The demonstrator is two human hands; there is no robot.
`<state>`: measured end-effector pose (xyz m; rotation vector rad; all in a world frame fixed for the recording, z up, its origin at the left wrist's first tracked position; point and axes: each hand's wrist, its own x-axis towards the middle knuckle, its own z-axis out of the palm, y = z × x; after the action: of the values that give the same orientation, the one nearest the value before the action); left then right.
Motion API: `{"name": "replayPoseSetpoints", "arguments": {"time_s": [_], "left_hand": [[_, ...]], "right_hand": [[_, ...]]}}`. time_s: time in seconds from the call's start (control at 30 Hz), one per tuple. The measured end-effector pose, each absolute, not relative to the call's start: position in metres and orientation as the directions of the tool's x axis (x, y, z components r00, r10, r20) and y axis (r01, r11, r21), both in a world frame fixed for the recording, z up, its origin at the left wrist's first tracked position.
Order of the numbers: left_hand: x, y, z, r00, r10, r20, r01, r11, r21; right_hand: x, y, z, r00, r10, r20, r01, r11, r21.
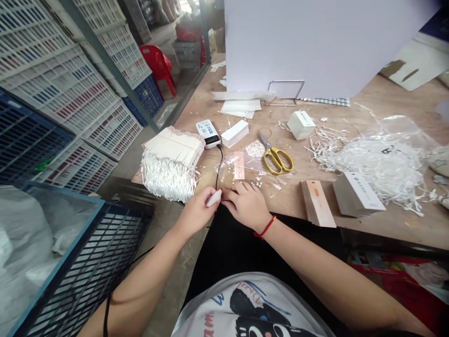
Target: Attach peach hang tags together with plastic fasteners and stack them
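Bench: the wooden bench runs across the front, its near edge just beyond the hands.
Cord heap: white cords spread on the right, well apart from the hands.
Corded bundle: a thick row of pale tags lies at the left edge, white cords massed on its near side.
Right hand: the right hand has its fingers bent inward, tips close to the left's; whether they grip anything, I cannot tell.
Left hand: the left hand is closed in a thumb-and-finger pinch on the white piece.
Scissors: yellow-handled scissors lie beyond the right hand.
White piece: this small, flat-looking piece sits tilted before the bench edge. A light, steady pinch near its side should suit it, leaving its end free for the right fingers; working clear of the black cable seems wise.
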<state>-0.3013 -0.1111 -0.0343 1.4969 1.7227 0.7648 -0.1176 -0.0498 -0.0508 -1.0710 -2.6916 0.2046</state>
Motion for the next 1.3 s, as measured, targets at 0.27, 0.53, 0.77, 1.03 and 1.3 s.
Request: {"name": "replayPoseSetpoints", "arguments": {"time_s": [0.27, 0.53, 0.77, 1.03, 1.3], "left_hand": [[-0.303, -0.105, -0.017, -0.286, 0.846, -0.45, -0.385, 0.329, 0.862], [-0.287, -0.102, 0.003, -0.092, 0.791, -0.605, -0.724, 0.364, 0.587], [-0.261, -0.104, -0.008, 0.052, 0.815, -0.578, -0.666, 0.459, 0.588], [-0.236, -0.095, -0.014, 0.085, 0.829, -0.552, -0.656, 0.464, 0.595], [-0.228, -0.086, 0.003, 0.159, 0.839, -0.52, -0.643, 0.488, 0.591]], "right_hand": [[-0.114, -0.057, -0.073, -0.792, 0.561, 0.24, 0.542, 0.828, -0.147], [-0.105, -0.057, -0.066, -0.685, 0.625, 0.374, 0.588, 0.778, -0.221], [-0.087, -0.019, -0.039, -0.486, 0.825, 0.289, 0.778, 0.559, -0.287], [-0.071, -0.038, -0.012, -0.815, 0.508, 0.28, 0.262, 0.752, -0.605], [-0.067, -0.039, -0.001, -0.789, 0.576, 0.214, 0.299, 0.664, -0.685]]}}
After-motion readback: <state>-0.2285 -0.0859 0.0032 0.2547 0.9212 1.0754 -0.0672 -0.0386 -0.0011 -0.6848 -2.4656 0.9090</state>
